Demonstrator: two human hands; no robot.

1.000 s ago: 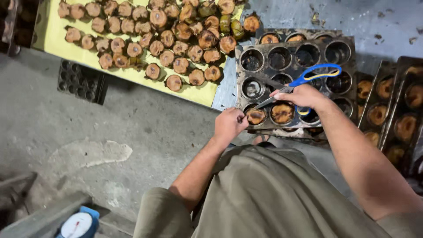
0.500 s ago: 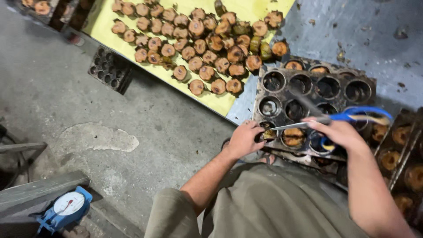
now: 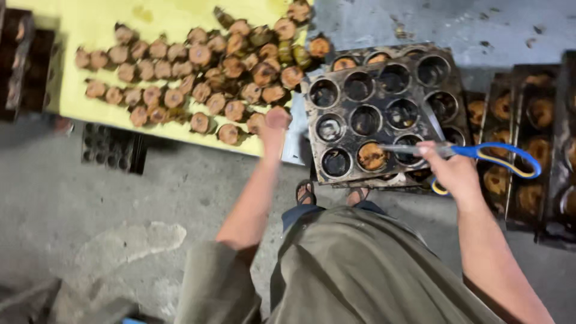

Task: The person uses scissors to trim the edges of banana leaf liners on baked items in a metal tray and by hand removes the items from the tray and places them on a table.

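- The right hand (image 3: 453,171) is closed around blue-handled scissors (image 3: 480,153), whose blades point at a brown cake (image 3: 372,156) in the front row of a dark baking tray (image 3: 378,108).
- The left hand (image 3: 277,120) reaches over the near edge of the yellow sheet (image 3: 96,24); whether its fingers hold anything I cannot tell.
- Rows of brown cakes (image 3: 198,78) cover that sheet.
- More filled trays (image 3: 528,138) lie on the floor at the right.
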